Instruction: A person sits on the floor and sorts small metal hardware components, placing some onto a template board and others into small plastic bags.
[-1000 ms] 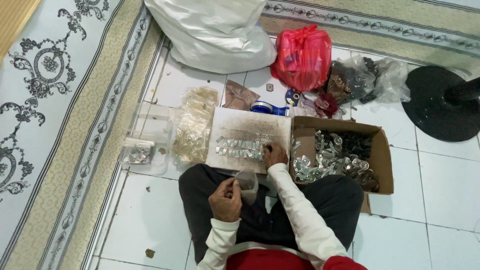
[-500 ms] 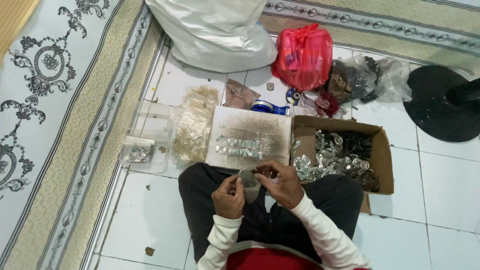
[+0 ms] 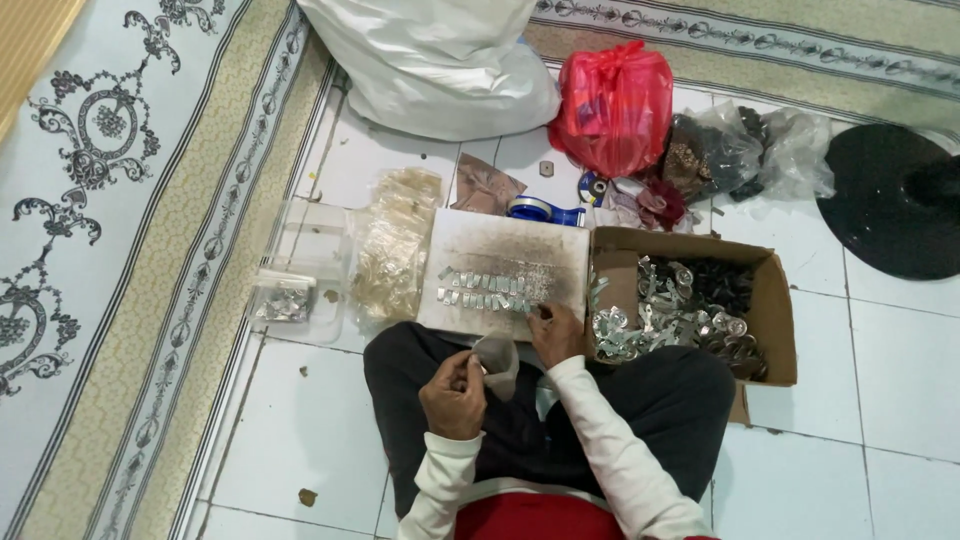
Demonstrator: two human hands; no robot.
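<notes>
I sit cross-legged on a tiled floor. My left hand holds a small clear plastic bag over my lap. My right hand reaches to the near edge of a white board, its fingertips on a small silvery metal piece at the end of two rows of such pieces. To the right stands an open cardboard box filled with several silvery metal parts.
A pile of small clear bags and a clear tray with metal bits lie left of the board. Behind are a tape roll, red bag, white sack, dark-filled clear bags, black round base. Patterned carpet at left.
My right hand came back from the board to the bag at my left hand, then reached forward to the metal pieces again. My left hand stayed over my lap with the bag.
</notes>
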